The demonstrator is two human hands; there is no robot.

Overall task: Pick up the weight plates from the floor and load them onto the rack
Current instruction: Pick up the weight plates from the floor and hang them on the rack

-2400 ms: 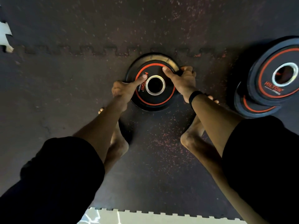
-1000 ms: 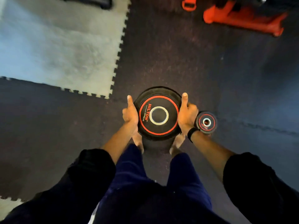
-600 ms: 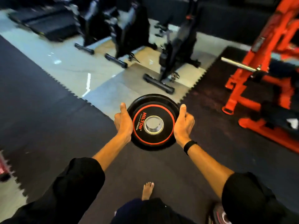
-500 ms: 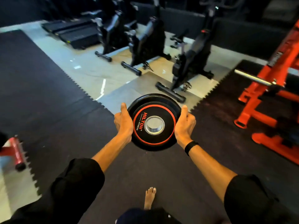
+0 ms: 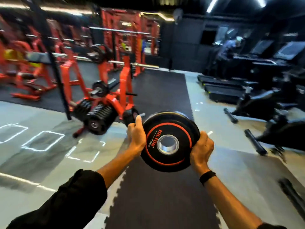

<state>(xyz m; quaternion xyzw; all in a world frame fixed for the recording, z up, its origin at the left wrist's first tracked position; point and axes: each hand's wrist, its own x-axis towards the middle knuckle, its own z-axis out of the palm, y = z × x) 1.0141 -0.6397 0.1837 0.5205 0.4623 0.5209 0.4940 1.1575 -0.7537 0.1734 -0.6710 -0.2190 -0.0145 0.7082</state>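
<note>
I carry a stack of black weight plates point(image 5: 166, 156) with a red ring and a steel centre hole, held flat in front of me at waist height. My left hand point(image 5: 136, 136) grips its left edge, thumb up. My right hand point(image 5: 201, 147) grips its right edge, a black band on the wrist. An orange plate rack point(image 5: 115, 103) stands ahead to the left, with rows of black plates point(image 5: 99, 118) on its lower pegs. The view is blurred by motion.
Orange benches and squat racks point(image 5: 125, 47) with barbells fill the back left. Treadmills point(image 5: 231, 90) and exercise bikes point(image 5: 272, 116) stand on the right. A dark foam mat strip point(image 5: 156, 195) runs under me, with grey floor on both sides. A person stands far back right.
I have stood up with the plates and turned; the view swung from the floor to the bikes and now to the orange plate rack. Both hands keep the same grip.
</note>
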